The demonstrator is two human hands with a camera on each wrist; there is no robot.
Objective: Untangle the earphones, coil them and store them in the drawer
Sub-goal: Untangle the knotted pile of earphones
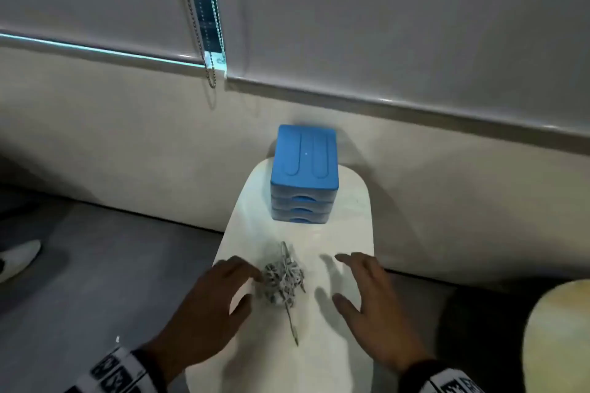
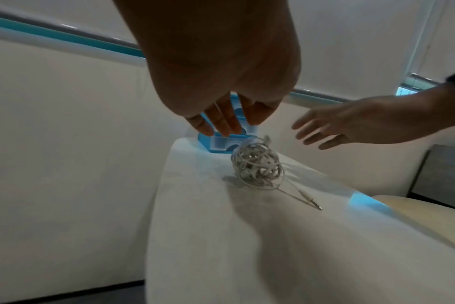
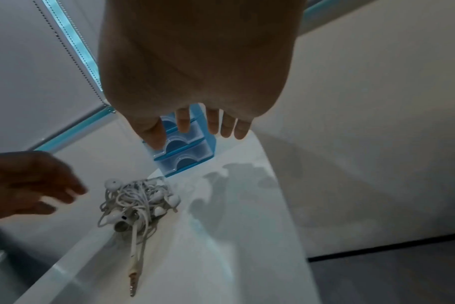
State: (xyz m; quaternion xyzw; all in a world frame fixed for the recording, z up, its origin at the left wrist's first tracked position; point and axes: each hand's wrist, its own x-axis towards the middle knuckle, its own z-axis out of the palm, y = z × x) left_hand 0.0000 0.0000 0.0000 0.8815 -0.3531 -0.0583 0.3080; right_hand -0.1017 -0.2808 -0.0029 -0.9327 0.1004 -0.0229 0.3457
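Both hands are bare, with no rings or gloves showing. The left hand (image 1: pixel 204 306) ends at a wrist band (image 1: pixel 118 370) of white printed with bold black block patterns over a dark cuff; the right hand (image 1: pixel 373 306) wears a matching patterned band (image 1: pixel 456 384) at its wrist.

No text, label, brand or number can be read in any view. The wristbands (image 1: pixel 118 370) in the head view carry black-and-white block patterns, but these are marker shapes too blurred to read. The blue drawer unit (image 1: pixel 304 169) has only moulded grooves and a small pale dot on its top, no lettering. The earphones (image 1: pixel 284 277) and their plug show no print that can be made out.
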